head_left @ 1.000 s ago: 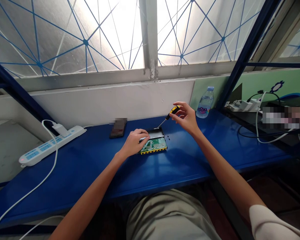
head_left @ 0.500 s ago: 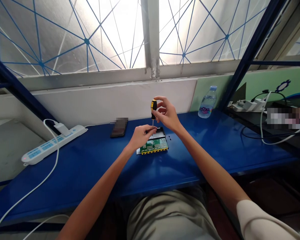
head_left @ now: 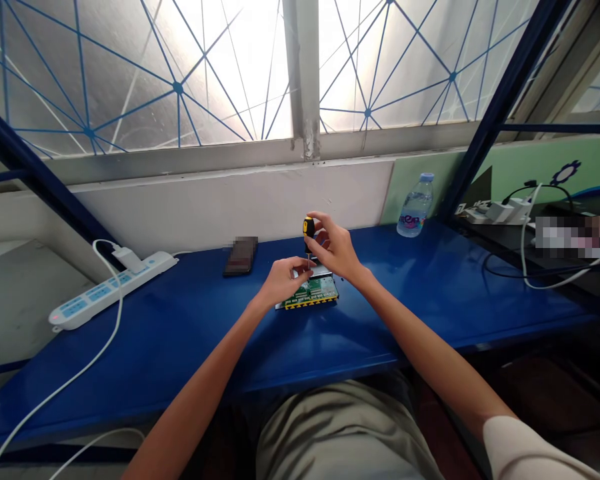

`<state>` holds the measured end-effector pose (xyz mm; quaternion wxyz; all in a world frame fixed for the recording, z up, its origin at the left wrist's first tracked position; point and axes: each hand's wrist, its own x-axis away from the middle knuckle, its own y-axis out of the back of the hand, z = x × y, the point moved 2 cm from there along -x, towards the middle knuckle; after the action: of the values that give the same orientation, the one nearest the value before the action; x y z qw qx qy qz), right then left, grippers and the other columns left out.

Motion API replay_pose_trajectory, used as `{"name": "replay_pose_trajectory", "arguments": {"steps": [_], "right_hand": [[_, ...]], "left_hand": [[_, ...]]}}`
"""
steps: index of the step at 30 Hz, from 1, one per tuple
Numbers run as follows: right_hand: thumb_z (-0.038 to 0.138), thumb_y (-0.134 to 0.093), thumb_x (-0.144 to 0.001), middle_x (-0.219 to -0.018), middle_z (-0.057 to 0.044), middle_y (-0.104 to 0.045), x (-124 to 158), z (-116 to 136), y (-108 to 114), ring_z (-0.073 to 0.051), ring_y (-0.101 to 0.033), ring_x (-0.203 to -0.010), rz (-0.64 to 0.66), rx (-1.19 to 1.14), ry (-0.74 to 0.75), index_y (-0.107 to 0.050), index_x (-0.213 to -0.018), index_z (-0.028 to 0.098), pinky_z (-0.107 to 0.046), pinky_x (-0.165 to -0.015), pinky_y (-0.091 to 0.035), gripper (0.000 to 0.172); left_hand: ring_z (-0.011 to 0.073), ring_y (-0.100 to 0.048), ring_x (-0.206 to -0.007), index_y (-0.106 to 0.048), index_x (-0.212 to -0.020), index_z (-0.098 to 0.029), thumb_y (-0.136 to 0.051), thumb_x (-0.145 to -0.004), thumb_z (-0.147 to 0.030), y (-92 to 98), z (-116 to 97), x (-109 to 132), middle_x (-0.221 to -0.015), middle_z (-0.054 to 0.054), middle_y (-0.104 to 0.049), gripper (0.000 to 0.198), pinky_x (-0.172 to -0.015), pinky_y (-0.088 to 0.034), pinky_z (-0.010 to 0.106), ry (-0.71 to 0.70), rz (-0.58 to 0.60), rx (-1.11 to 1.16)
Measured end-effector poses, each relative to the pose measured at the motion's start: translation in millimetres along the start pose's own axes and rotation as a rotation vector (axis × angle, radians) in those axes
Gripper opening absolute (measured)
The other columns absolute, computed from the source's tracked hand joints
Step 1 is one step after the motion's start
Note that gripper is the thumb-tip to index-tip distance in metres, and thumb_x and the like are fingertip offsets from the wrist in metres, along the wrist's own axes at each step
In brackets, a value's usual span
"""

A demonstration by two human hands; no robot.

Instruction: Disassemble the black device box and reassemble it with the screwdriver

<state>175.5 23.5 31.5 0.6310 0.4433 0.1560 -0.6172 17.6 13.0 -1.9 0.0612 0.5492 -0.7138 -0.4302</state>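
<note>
A small device with a green circuit board (head_left: pixel 314 291) and a yellow-black front edge lies on the blue table (head_left: pixel 180 333). My right hand (head_left: pixel 336 251) grips a black-and-yellow screwdriver (head_left: pixel 308 233), held upright with its tip down over the board. My left hand (head_left: pixel 284 279) rests at the board's left side, fingers pinched near the screwdriver's shaft; what they hold is too small to make out.
A dark phone (head_left: pixel 241 255) lies behind the board to the left. A white power strip (head_left: pixel 111 285) with a cable sits at the far left. A water bottle (head_left: pixel 414 205) stands at the back right, with chargers and cables (head_left: pixel 510 210) beyond it.
My right hand swung the screwdriver from a slant at the right to upright over the board, then lowered it. My left hand lifted its fingers to the shaft.
</note>
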Motion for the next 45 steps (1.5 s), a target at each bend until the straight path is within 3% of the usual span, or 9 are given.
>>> {"name": "replay_pose_trajectory", "arguments": {"steps": [9, 20, 45], "right_hand": [[0.023, -0.053, -0.084, -0.091, 0.0, -0.062, 4.4, 1.0, -0.6, -0.01, -0.058, -0.061, -0.006, 0.009, -0.001, -0.045, -0.125, 0.026, -0.025, -0.059, -0.047, 0.041], [0.018, -0.054, -0.075, -0.083, 0.002, -0.06, 8.3, 5.9, -5.8, -0.008, -0.052, -0.054, 0.043, 0.011, 0.033, -0.05, -0.119, 0.024, -0.025, -0.061, -0.046, 0.044], [0.016, -0.055, -0.074, -0.081, 0.003, -0.058, 8.4, 6.7, -4.1, -0.006, -0.05, -0.05, 0.029, 0.004, 0.097, -0.052, -0.116, 0.022, -0.022, -0.056, -0.043, 0.043]], "left_hand": [[0.0168, -0.064, -0.072, -0.077, -0.086, -0.018, -0.06, -0.082, -0.029, 9.0, -2.8, 2.0, -0.082, 0.004, -0.076, 0.021, -0.071, -0.05, 0.027, -0.021, 0.103, -0.022], [0.0204, -0.07, -0.074, -0.079, -0.083, -0.017, -0.071, -0.078, -0.034, 13.6, 9.0, 2.8, -0.082, 0.006, -0.077, 0.02, -0.067, -0.052, 0.028, -0.017, 0.258, 0.099], [0.0211, -0.071, -0.078, -0.078, -0.085, -0.016, -0.071, -0.079, -0.031, 9.5, 9.2, 4.9, -0.085, 0.006, -0.078, 0.018, -0.074, -0.055, 0.028, -0.009, 0.267, 0.12]]}}
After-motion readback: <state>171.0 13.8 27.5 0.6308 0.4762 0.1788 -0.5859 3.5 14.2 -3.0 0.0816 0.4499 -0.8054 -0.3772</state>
